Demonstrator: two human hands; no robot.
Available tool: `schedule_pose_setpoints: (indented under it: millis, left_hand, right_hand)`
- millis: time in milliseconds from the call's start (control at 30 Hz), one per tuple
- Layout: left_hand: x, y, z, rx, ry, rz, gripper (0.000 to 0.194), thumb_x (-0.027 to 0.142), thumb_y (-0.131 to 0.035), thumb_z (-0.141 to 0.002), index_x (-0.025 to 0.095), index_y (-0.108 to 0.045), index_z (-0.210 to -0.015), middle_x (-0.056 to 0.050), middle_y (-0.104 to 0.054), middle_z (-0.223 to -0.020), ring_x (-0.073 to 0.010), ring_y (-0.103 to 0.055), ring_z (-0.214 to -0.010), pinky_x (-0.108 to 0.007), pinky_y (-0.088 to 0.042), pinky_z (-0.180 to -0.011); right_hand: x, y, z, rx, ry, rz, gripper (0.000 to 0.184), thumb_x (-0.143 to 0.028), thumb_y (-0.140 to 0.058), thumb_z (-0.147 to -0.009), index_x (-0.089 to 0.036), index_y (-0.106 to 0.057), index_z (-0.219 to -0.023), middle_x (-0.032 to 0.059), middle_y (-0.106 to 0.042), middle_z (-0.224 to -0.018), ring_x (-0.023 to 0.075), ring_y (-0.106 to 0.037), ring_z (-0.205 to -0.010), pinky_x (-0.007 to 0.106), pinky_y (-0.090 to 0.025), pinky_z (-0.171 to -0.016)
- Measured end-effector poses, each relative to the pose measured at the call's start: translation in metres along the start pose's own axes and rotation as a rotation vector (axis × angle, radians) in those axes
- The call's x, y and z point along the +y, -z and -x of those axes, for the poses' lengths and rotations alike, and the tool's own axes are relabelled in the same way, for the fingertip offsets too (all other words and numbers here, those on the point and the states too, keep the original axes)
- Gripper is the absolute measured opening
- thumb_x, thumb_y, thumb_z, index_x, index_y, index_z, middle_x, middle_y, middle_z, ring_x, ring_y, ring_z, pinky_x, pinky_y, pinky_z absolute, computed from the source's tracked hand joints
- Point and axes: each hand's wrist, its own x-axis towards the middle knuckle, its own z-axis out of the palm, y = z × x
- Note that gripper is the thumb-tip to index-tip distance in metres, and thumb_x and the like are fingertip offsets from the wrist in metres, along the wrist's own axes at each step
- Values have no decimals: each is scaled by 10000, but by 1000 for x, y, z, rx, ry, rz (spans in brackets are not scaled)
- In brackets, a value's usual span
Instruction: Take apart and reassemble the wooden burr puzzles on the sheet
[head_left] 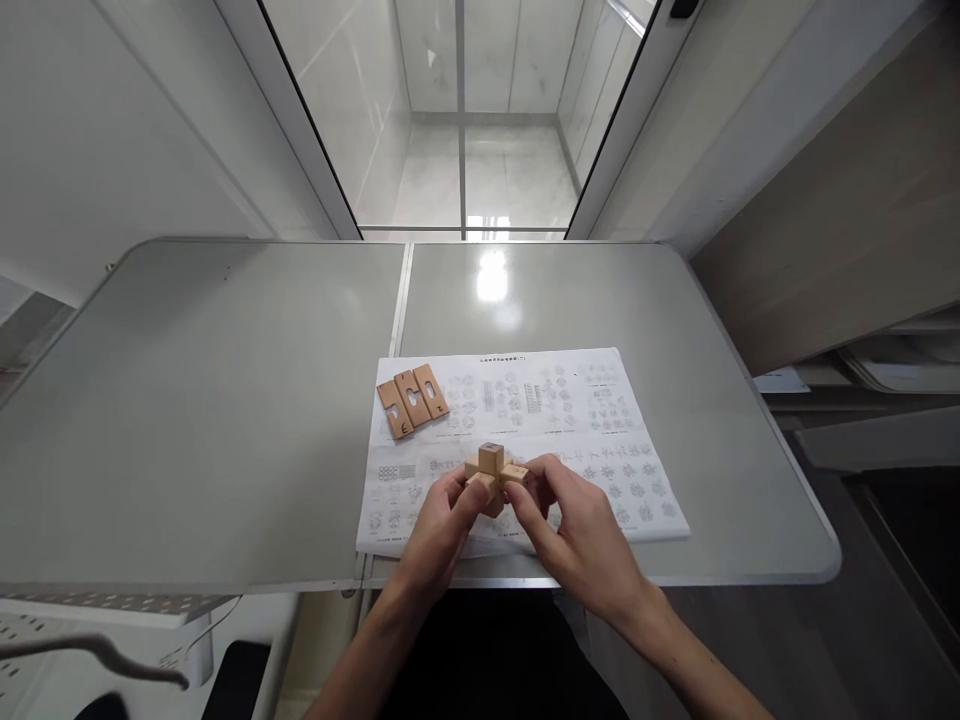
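Between both hands is a wooden burr puzzle (491, 460), its blocks crossing one another, held just above a printed sheet. My left hand (444, 515) pinches the puzzle's left side between thumb and fingers. On the right side, my right hand (566, 510) grips a protruding block with its thumb and index finger. The lower part of the puzzle is partly hidden by my fingers. Three flat wooden pieces (413, 399) with cut-out slots and handwritten marks lie side by side on the sheet's upper left.
The instruction sheet (570, 400), covered in small diagrams, lies on a grey folding table (300, 400) with a seam left of the sheet. Beyond the far edge stands a glass door (427, 150). A dark phone (236, 680) lies lower left, beside a cable (97, 652).
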Motion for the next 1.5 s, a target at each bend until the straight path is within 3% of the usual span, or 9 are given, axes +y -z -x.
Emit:
schedule_pose_setpoints:
  millis: [67,200,267,533,833,1000,1233,1400,1500]
  left_hand:
    - [3,1,1,12,5,-7,650,738,-752,-816,133,-735,-1052,-109,-746,-1012,-268,-679,-971,-362,-505,-905]
    - [6,2,3,-5,21,-62,620,729,-722,-849,136,-743,-1027,-107,-743,-1011,-276,-669,-1004,-359,-489,-934]
    - [5,1,5,-16,24,-76,616,720,-718,-857,140,-750,-1062,-108,-748,-1031,-273,-664,-1004,-355,-486,-934]
    - [6,11,11,45,23,-59,609,690,-741,-855,147,-769,-1129,-116,-760,-1100,-273,-660,-1022,-363,-496,-942]
    - [14,54,18,389,-104,-195,660,634,-866,-753,178,-712,-1204,-99,-765,-1116,-243,-682,-1010,-348,-507,-963]
    - [21,52,23,366,-143,-207,759,510,-928,-724,201,-625,-1347,-122,-753,-1246,-293,-692,-1175,-403,-507,-1048]
    - [23,51,26,253,-223,-221,675,361,-928,-763,248,-619,-1353,-128,-692,-1413,-296,-669,-1249,-429,-494,-1103]
    - [23,54,29,272,-244,-253,679,344,-933,-762,265,-625,-1361,-120,-684,-1431,-288,-679,-1229,-421,-487,-1113]
    - [22,56,28,282,-240,-246,692,367,-927,-768,253,-612,-1374,-127,-683,-1427,-296,-683,-1230,-423,-491,-1106]
  right_hand:
    - [1,5,-1,18,78,-1,141,-383,-602,-1055,-248,-570,-1079,24,-628,-876,196,-614,-746,342,-521,-689]
    - [2,13,-4,23,298,111,678,-343,-745,-968,-283,-386,-1540,150,-529,-1436,333,-570,-1308,497,-580,-999]
    - [3,14,-6,-11,355,179,766,-304,-734,-981,-299,-302,-1614,156,-461,-1540,341,-487,-1427,530,-548,-1089]
    - [-1,17,-7,31,506,195,659,-175,-723,-914,-257,-449,-1507,128,-630,-1370,323,-614,-1280,510,-578,-1035]
    - [30,6,-36,-1,287,264,559,-267,-750,-911,-240,-506,-1414,148,-602,-1397,344,-599,-1302,555,-553,-1073]
    - [37,-12,-85,-48,259,390,520,-228,-767,-860,-163,-571,-1337,186,-592,-1399,357,-583,-1300,520,-537,-1086]
    - [23,-24,-139,-210,232,538,231,-264,-776,-864,-158,-698,-1054,213,-552,-1455,399,-500,-1384,535,-499,-1090]
    - [19,-16,-135,-220,247,403,494,-333,-820,-876,-189,-649,-1317,182,-530,-1518,388,-474,-1435,552,-472,-1125]
    - [10,-3,-115,-281,286,95,333,-408,-610,-1048,-259,-630,-1346,114,-628,-1422,278,-638,-1258,458,-553,-1018]
